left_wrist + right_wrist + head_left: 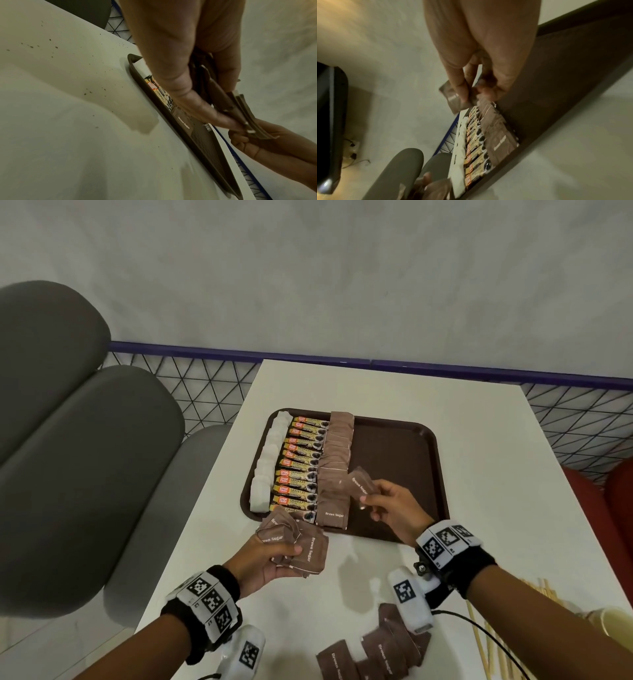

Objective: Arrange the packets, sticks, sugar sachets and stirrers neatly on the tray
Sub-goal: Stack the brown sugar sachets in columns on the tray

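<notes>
Loose brown sachets [376,648] lie table-near; right hand [394,508] pinches one sachet [360,482].

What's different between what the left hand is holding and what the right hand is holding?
The left hand grips a fanned bunch of brown sugar sachets over the white table, near the tray's front edge; the right hand pinches a single brown sugar sachet above the brown tray, beside the sachet row. Both hold the same brown "Brown Sugar" packets.

Readable text: "Brown Sugar" on brown sachets [331,514]; "GRANULES" on coffee sticks [296,482]; their red logo is illegible.
</notes>
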`<state>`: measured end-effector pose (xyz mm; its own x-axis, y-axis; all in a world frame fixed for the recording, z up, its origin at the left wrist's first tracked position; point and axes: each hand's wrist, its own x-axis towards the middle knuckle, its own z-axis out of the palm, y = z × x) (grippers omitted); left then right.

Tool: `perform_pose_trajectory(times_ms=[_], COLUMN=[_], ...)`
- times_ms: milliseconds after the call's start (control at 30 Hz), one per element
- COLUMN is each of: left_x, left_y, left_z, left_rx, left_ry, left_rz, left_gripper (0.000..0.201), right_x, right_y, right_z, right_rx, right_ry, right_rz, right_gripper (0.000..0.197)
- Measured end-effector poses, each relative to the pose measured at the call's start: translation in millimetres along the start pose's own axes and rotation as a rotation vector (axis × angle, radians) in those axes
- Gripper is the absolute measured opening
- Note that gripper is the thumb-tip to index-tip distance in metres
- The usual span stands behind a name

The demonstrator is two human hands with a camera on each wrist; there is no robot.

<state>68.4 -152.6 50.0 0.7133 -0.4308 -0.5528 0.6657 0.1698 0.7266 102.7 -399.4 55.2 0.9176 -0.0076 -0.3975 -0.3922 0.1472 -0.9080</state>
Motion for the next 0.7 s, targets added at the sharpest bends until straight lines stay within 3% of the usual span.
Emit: perform_pose_trajectory(times_ms=[167, 300, 500, 700], left_x=[4.0, 9.7, 20.7, 34.7], left_y=[0.9, 3.6, 8.3, 21.4], left_z=[-7.6, -12.8, -21.3, -27.3], left_rx=[-0.003, -0.022, -0.057, -0.069], left_ry=[0.044, 0.063, 0.036, 0.018], left_rz=[-0.010, -0.039, -0.049, -0.060], left_gripper=[0.043, 0.049, 0.053, 0.030], right_x=[24.4, 45.3, 88.5, 136.7], right_y=[-9.9, -16.3, -23.9, -32.8], right_z=[-22.8, -39.9, -51.9, -56.7], right_rx=[-0.499, -0.453, -0.514, -0.494], right_ry=[0.146, 0.215, 0.340, 0.500], right_rz=[-0.208, -0.183, -0.168, -0.095], right_gripper=[0.016, 0.020, 0.010, 0.013])
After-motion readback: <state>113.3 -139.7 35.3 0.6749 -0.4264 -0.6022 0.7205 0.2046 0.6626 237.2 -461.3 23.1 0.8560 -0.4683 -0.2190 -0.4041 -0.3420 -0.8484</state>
